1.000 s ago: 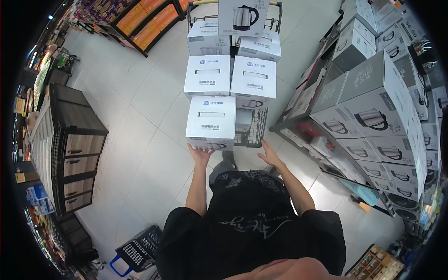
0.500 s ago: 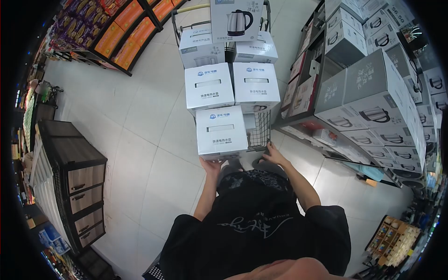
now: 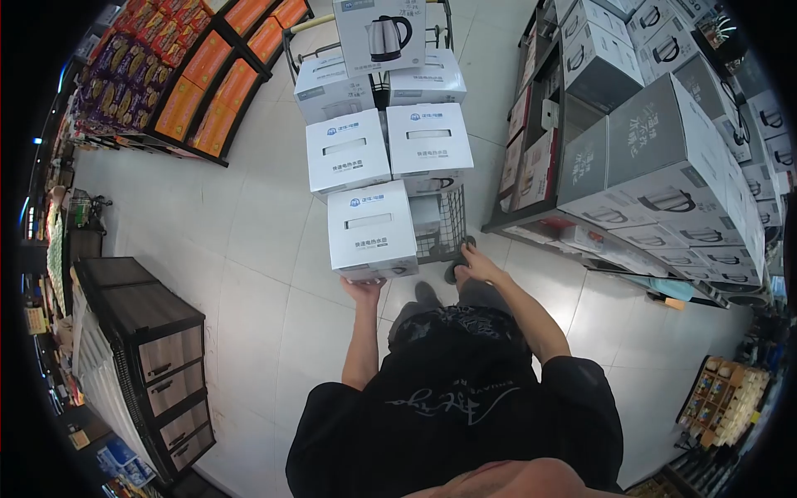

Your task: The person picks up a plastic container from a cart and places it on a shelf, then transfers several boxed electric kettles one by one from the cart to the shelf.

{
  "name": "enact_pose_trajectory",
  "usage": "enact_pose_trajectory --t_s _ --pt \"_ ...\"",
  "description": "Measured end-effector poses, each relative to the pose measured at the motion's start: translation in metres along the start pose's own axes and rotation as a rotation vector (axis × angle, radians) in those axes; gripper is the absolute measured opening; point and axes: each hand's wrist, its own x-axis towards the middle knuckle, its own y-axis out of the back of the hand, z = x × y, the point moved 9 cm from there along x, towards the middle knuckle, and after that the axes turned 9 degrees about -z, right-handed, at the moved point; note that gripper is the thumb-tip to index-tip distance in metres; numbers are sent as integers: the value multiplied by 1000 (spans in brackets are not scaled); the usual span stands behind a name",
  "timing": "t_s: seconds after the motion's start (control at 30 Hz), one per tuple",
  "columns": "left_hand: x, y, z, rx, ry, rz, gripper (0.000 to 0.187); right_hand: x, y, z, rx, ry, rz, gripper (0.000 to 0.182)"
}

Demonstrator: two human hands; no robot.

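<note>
A wire shopping cart carries several white kettle boxes. The nearest box sits at the cart's near left, and my left hand is against its lower near edge, palm up with the fingers partly hidden beneath it. My right hand is at the cart's near right corner, its fingers partly bent; whether they touch the rim is unclear. Two more boxes, one on the left and one on the right, stand behind. Farther back, an upright box with a kettle picture rests above two others.
On the right, a shelf holds stacked grey and white kettle boxes. Dark drawer cabinets stand at the left. Snack shelves are at the upper left. A small wooden rack is at the lower right. Pale floor tiles lie around the cart.
The cart and its boxes appear farther left in view, and the left cabinet and snack shelves have shifted right and down. My right hand has moved slightly left and now looks looser at the cart's corner.
</note>
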Motion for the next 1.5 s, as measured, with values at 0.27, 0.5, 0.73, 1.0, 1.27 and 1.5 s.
enact_pose_trajectory --t_s 0.27,0.5,0.73,1.0,1.27,1.5 --pt "33 7 -7 -113 -101 71 91 43 1 11 -187 124 -104 78" --pt "35 -38 -76 -113 31 153 90 66 17 7 -352 114 -373 80" --pt "70 -56 -93 -172 -108 183 83 109 3 17 -398 186 -384 77" --pt "111 -48 -71 -24 -93 219 88 151 -9 19 -348 172 -315 78" --pt "142 -61 -48 42 -82 210 86 180 7 4 -355 160 -292 77" --pt "167 -67 -35 41 -64 233 85 198 20 1 -305 76 -436 69"
